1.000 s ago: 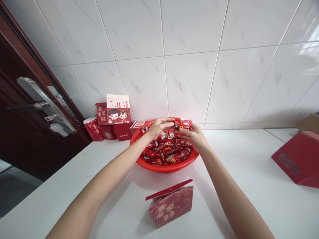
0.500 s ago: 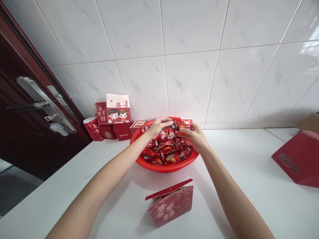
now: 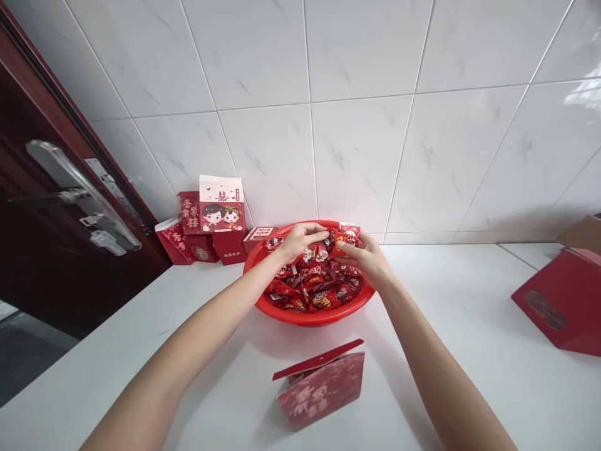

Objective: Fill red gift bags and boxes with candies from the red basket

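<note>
A red plastic basin [image 3: 310, 318] full of red-wrapped candies [image 3: 323, 299] stands on the white counter near the wall. Over its right rear side my right hand [image 3: 372, 258] pinches a red candy packet [image 3: 347, 234] upright between thumb and fingers. My left hand [image 3: 300, 242] is over the rear left part of the basin, thumb and fingers closed together. Whether anything is in its fingertips is hard to see; a dark wrapper lies close by. In front of the basin stands a red paper gift box [image 3: 323, 391], its top flap partly raised.
Several red gift boxes [image 3: 230, 246] are stacked at the back left against the tiled wall [image 3: 357, 169]. A dark door with a metal handle [image 3: 84, 194] is at the left. On the right lies a larger red box [image 3: 563, 300] with an oval window, beside brown cardboard [image 3: 585, 235].
Both hands have barely moved; my left fingertips are slightly further right. My right hand keeps its hold on the candy packet. The view has shifted a little.
</note>
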Demonstrator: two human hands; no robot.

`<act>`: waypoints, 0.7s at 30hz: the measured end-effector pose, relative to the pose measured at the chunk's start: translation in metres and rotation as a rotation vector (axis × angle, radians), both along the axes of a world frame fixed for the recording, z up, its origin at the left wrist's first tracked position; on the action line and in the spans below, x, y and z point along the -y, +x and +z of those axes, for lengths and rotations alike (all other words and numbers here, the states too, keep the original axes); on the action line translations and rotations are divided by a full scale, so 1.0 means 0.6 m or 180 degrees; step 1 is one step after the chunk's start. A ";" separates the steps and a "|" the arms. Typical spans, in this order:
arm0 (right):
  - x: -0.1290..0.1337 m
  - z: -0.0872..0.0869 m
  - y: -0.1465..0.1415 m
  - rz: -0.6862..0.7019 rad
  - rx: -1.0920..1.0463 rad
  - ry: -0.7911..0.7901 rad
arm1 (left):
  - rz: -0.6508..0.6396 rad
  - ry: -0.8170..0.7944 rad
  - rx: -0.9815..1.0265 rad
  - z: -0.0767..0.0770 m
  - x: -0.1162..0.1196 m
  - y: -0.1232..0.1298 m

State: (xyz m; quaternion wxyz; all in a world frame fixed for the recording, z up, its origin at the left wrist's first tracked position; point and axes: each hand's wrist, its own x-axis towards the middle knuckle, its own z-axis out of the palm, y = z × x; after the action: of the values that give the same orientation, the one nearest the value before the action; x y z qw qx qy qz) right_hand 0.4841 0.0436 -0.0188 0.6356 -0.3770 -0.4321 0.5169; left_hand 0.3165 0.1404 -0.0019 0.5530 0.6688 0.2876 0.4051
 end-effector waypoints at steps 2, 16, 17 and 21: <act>-0.001 -0.001 0.001 0.0016 -0.0021 -0.0005 | -0.0034 -0.0001 0.0004 0.000 0.002 0.000; -0.003 -0.001 -0.001 -0.0119 0.0060 -0.0004 | -0.0230 -0.0089 -0.0107 0.003 0.007 0.000; -0.003 -0.002 -0.001 -0.0117 0.0081 0.0002 | -0.0253 -0.0051 -0.0154 0.003 0.007 -0.001; -0.002 -0.001 -0.002 -0.0042 0.0156 -0.0006 | -0.0290 0.0254 -0.0397 0.002 0.004 -0.004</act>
State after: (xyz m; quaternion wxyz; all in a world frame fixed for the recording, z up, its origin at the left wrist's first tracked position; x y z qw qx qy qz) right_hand 0.4828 0.0446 -0.0195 0.6279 -0.3930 -0.4446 0.5037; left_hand 0.3142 0.1380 -0.0007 0.5248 0.7266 0.2745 0.3482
